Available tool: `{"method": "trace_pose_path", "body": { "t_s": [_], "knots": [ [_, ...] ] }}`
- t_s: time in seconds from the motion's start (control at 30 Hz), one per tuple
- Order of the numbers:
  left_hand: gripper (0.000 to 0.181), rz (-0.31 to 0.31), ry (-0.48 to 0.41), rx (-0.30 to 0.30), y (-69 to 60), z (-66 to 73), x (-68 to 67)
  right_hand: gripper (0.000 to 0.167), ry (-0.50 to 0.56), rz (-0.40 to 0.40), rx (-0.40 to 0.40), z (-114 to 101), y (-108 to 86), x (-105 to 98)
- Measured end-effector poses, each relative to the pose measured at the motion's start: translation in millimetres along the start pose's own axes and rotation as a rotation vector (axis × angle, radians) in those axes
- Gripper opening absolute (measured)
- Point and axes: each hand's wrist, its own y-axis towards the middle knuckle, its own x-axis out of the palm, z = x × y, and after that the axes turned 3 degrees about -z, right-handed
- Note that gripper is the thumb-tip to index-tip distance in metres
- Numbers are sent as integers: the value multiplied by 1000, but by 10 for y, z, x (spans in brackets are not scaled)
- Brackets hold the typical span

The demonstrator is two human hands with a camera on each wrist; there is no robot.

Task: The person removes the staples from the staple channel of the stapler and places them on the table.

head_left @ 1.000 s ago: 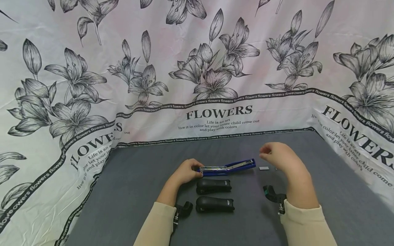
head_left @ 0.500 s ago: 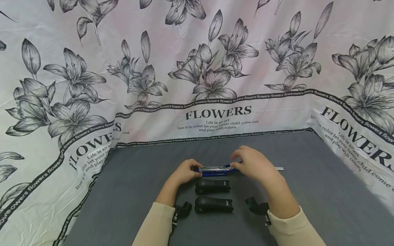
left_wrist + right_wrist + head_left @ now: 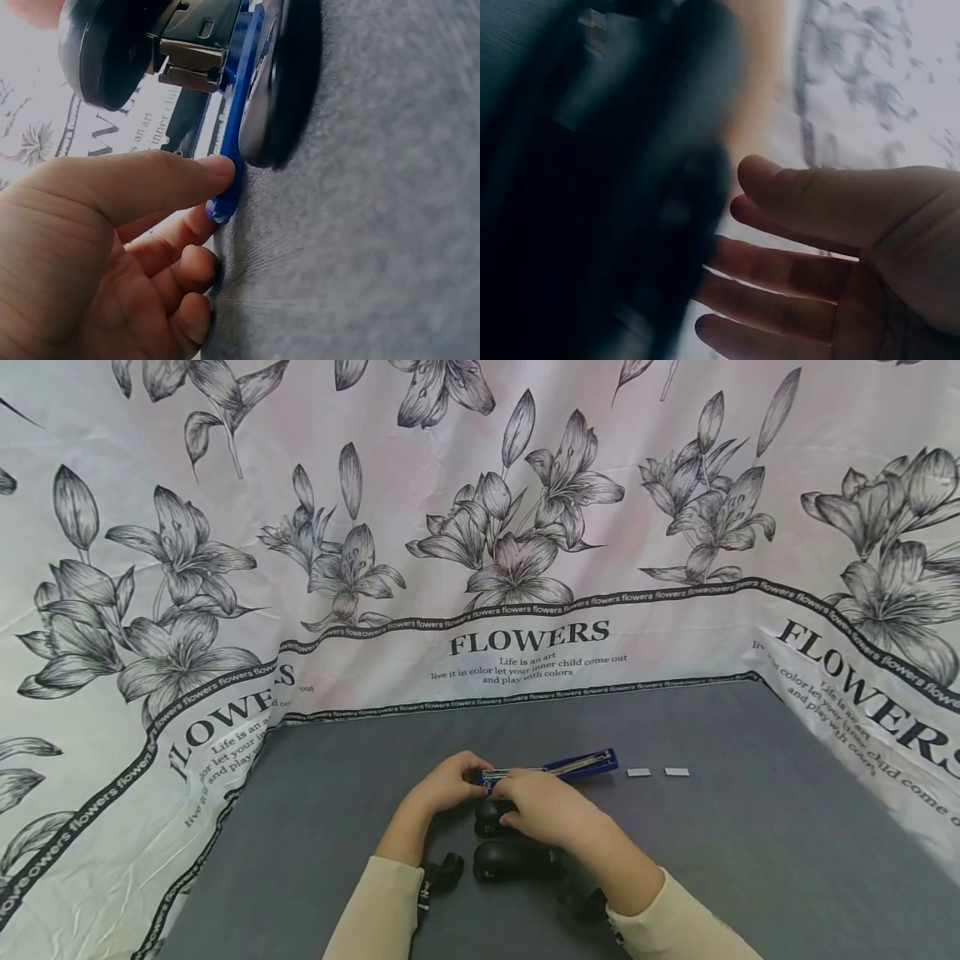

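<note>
A blue stapler (image 3: 592,765) lies opened out flat, its metal channel showing. My left hand (image 3: 446,782) pinches its left end; in the left wrist view the thumb (image 3: 217,172) presses on the blue edge. My right hand (image 3: 551,810) is over the nearer of the tools, its fingertips close to the blue stapler's left part. Below it sits a black stapler (image 3: 489,818), partly covered by that hand. In the right wrist view the fingers (image 3: 780,266) are spread and hold nothing; dark shapes there are blurred.
A second black stapler (image 3: 513,862) lies nearer to me, parallel to the first. Two small pale staple strips (image 3: 638,772) lie right of the blue stapler. A flower-printed cloth (image 3: 525,643) stands behind the grey table (image 3: 750,843).
My right hand has travelled left from near the staple strips, across the blue stapler, to over the first black stapler. The left hand keeps its pinch on the blue stapler.
</note>
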Motion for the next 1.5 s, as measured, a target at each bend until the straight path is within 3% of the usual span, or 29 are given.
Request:
{"method": "trace_pose_path", "body": {
  "t_s": [0.17,0.3,0.37,0.5,0.57,0.67,0.8,0.97,1.07,1.27,1.5],
  "knots": [
    [40,-1,-91,-21,-106,-39,-59,35,-99,56,-18,-35,79,157],
    [27,78,-171,-61,-290,-62,-80,30,-142,95,-3,-42,106,209],
    [22,72,-181,-54,-396,-29,-57,28,-151,104,10,-48,109,223],
    [20,-63,-156,-3,-549,104,54,26,-189,126,22,-64,108,234],
    [14,-87,-122,9,-562,163,146,25,-217,141,28,-67,99,251],
    [20,-35,-43,2,-528,206,258,23,-252,161,43,-58,98,279],
    [26,28,-23,-19,-506,184,315,21,-256,161,71,-55,125,314],
    [23,30,-62,-17,-519,128,306,19,-133,180,148,-71,103,308],
    [15,27,-70,-19,-528,125,303,25,19,215,186,-25,22,261],
    [20,27,-35,-23,-541,139,310,40,314,244,205,146,-195,126],
    [21,37,-22,-8,-534,155,304,49,405,197,144,273,-303,-2]
  ]
}}
